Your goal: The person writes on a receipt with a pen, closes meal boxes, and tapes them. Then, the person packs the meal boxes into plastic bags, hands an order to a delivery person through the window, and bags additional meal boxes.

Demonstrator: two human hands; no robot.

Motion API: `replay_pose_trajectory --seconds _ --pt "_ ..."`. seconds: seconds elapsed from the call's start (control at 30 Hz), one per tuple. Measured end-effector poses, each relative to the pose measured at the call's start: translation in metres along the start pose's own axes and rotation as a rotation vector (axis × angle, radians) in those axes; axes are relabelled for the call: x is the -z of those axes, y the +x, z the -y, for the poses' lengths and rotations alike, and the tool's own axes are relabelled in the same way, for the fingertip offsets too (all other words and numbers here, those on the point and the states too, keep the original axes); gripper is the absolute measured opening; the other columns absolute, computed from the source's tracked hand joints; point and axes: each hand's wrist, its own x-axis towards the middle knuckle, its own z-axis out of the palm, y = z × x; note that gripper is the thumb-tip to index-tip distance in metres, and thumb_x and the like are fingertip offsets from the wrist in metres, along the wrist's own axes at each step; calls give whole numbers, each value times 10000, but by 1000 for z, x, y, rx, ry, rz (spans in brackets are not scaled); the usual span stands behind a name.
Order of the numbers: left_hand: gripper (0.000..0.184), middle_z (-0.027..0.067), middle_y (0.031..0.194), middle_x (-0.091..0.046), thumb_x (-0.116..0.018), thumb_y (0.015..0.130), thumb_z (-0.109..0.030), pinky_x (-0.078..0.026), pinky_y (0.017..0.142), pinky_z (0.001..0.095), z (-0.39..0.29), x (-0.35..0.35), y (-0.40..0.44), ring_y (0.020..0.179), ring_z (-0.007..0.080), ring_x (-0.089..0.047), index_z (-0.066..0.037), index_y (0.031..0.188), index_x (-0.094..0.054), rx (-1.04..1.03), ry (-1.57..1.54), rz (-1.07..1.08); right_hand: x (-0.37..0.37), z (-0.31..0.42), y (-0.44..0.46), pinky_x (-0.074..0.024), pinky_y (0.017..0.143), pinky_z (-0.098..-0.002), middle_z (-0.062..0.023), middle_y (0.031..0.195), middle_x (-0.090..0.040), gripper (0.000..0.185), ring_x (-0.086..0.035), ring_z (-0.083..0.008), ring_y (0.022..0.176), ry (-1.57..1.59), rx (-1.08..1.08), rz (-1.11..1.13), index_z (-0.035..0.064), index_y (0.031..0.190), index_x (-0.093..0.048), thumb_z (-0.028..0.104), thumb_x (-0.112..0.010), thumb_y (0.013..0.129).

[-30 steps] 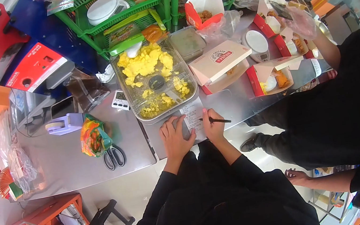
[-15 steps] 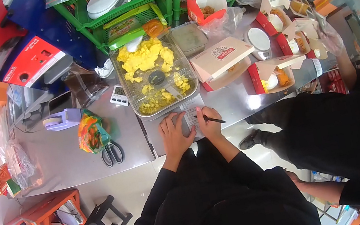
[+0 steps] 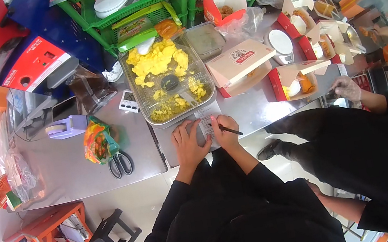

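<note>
My right hand (image 3: 226,135) grips a slim black pen (image 3: 233,130) over a printed paper slip (image 3: 205,125) at the table's front edge. Resting flat beside the slip's left side is my left hand (image 3: 188,146), fingers spread and thumb against the paper. Just beyond both hands stands a clear-lidded tray (image 3: 140,99) with yellow scrambled egg (image 3: 159,61) on top and inside. A closed cardboard food box (image 3: 240,62) lies right of the tray.
Scissors (image 3: 120,164), a colourful packet (image 3: 97,142), a tape dispenser (image 3: 68,127) and a timer (image 3: 128,101) lie left. Open meal boxes (image 3: 300,80) and a white scale (image 3: 279,45) stand right. Green racks (image 3: 133,3) rise behind. A co-worker (image 3: 362,144) stands close at my right.
The co-worker's gloved hand has drawn back from the far boxes towards the table's front edge. Another person in orange shows at far right. My hands have barely moved.
</note>
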Motion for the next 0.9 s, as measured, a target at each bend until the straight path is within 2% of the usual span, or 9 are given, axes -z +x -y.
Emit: replay_pose_trajectory --seconds 0.1,0.2,0.3,0.4,0.5,0.6,0.8,0.9 --pt "559 72 1193 -461 -718 670 -317 -283 992 439 0 1 0 1127 305 -403 -159 1183 -561 6 2 7 0 -1 -1 -370 525 -364 -87 538 -465 304 -465 -282 484 -78 -9 4 68 599 -453 113 -644 831" --pt "556 72 1190 -463 -715 673 -319 -284 989 438 0 1 0 1128 303 -403 -156 1182 -562 3 7 13 2 1 0 -366 523 -364 -87 540 -468 303 -467 -277 483 -66 -68 -42 68 600 -453 109 -642 832" --pt "563 72 1186 -468 -713 674 -321 -285 984 438 1 0 0 1127 301 -404 -148 1187 -558 1 0 9 2 2 1 -360 522 -365 -85 540 -468 304 -467 -271 482 -16 -31 -6 68 600 -450 107 -642 833" --pt "581 76 1183 -470 -715 670 -322 -287 980 438 0 1 0 1125 302 -405 -141 1197 -550 -4 3 -1 0 0 1 -323 491 -373 -92 538 -465 310 -412 -252 486 -4 -17 7 51 605 -452 112 -632 850" --pt "600 77 1186 -466 -718 665 -321 -284 985 441 1 0 0 1125 305 -404 -133 1207 -541 -10 9 8 1 3 2 -328 498 -375 -87 544 -469 304 -422 -258 490 -18 -61 -19 53 603 -455 103 -639 840" --pt "615 78 1190 -461 -720 662 -321 -281 989 443 1 0 0 1128 305 -402 -132 1216 -531 5 6 12 2 8 5 -331 502 -375 -87 549 -471 303 -424 -263 487 20 -10 -47 53 603 -454 101 -646 833" --pt "625 85 1197 -456 -719 668 -324 -278 991 445 3 -1 -1 1132 305 -397 -131 1227 -519 -1 -6 9 2 1 4 -338 509 -361 -83 550 -482 292 -433 -242 485 -33 55 52 49 626 -467 120 -642 849" --pt "629 87 1200 -454 -722 664 -323 -276 995 446 0 1 1 1132 307 -395 -129 1227 -518 2 8 11 -6 -9 0 -340 535 -368 -85 556 -471 308 -445 -269 506 79 -285 -148 58 616 -470 153 -629 862"
